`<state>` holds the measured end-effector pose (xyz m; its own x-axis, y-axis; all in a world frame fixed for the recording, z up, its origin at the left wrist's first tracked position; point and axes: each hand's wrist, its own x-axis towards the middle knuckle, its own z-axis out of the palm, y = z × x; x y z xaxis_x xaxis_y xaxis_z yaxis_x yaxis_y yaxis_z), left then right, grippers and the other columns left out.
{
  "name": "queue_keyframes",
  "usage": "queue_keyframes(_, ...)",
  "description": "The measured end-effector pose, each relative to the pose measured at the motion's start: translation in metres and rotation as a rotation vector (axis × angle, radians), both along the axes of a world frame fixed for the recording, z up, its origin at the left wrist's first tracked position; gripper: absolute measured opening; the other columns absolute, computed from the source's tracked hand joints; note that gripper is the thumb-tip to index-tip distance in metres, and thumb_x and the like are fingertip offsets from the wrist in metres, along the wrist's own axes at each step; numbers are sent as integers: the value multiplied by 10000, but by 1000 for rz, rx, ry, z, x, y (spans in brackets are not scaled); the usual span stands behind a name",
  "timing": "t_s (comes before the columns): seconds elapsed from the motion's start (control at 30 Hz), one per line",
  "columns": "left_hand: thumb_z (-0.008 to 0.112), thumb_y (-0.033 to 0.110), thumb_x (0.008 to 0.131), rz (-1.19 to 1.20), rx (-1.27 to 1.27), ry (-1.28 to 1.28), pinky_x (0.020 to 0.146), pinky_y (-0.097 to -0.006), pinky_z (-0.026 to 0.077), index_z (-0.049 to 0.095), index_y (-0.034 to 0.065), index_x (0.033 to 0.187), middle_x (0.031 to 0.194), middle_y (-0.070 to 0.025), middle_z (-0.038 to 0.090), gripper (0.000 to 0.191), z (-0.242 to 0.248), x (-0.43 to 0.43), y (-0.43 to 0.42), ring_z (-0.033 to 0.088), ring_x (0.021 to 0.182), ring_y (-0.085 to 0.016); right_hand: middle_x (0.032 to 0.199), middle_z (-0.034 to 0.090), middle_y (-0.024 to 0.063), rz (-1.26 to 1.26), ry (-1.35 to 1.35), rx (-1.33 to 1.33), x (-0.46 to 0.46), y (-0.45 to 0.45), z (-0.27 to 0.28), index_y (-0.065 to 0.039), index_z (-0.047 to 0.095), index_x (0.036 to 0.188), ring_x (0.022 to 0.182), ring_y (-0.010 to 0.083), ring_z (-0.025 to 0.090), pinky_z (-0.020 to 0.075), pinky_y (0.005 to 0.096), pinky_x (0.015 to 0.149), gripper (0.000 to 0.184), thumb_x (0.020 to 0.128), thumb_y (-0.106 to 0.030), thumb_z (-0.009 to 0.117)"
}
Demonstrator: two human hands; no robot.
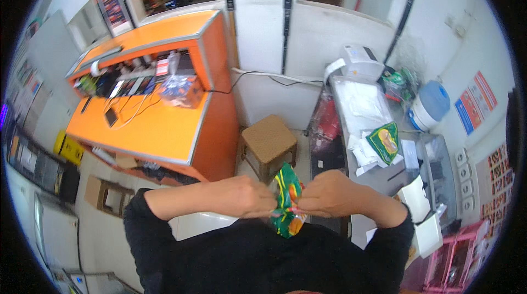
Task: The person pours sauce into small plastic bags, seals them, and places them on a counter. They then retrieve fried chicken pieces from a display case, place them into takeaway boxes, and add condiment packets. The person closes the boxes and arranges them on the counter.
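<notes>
Close to my chest, a green plastic bag (289,193) with yellow and orange print is stretched between my two hands. My left hand (249,197) pinches its left side, and my right hand (329,193) grips the right side. Around the middle the bag is gathered and narrow, with a flared part above and another below. My fingertips are partly hidden by the bag, and whatever it may contain does not show. A second green bag with similar print (384,142) lies flat on white papers (364,154) on the grey table (354,178) to my right.
Ahead stands a brown woven-pattern plastic stool (269,137). An orange counter (144,133) with cables and a phone (111,117) is at left. On the right are a label printer (362,63), a water bottle (432,100), open white boxes (424,228) and a pink rack (448,259).
</notes>
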<state>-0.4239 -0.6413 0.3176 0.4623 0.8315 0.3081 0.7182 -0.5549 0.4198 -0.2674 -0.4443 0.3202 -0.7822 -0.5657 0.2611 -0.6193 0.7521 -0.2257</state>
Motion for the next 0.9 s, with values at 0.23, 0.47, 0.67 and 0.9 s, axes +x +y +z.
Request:
queue_keyframes(0.23, 569, 178, 813, 93, 171, -113, 528, -375, 420, 491, 27, 728, 633, -121, 444, 190, -10, -98, 62, 495, 589, -309, 731, 563, 75, -577, 144, -413, -2, 49, -15, -78, 584, 792, 677, 248, 582, 438, 355, 577, 191, 832, -256, 528)
queue_keyframes(0.47, 614, 142, 784, 19, -273, -734, 590, -248, 439, 543, 8, 846, 745, -26, 573, 163, -63, -88, 202, 541, 674, -104, 757, 567, 111, -1077, 284, -741, 2, 67, -61, 28, 556, 819, 659, 211, 572, 438, 318, 617, 193, 877, -137, 476)
queue_keyframes(0.67, 595, 103, 818, -145, -808, -877, 635, -212, 442, 542, 32, 958, 825, -4, 588, 166, -114, 3, 311, 548, 695, -68, 759, 554, 104, -1683, 490, -998, 35, 89, -105, 2, 573, 913, 714, 211, 530, 437, 320, 683, 247, 864, -238, 538)
queue_keyframes(0.9, 572, 118, 841, -48, -1190, -1147, 577, -196, 439, 547, 50, 956, 788, 11, 578, 136, -158, 76, 329, 543, 686, -63, 757, 547, 78, -2349, 317, -725, 83, 69, -170, -30, 522, 949, 681, 197, 528, 439, 307, 628, 341, 694, -147, 715)
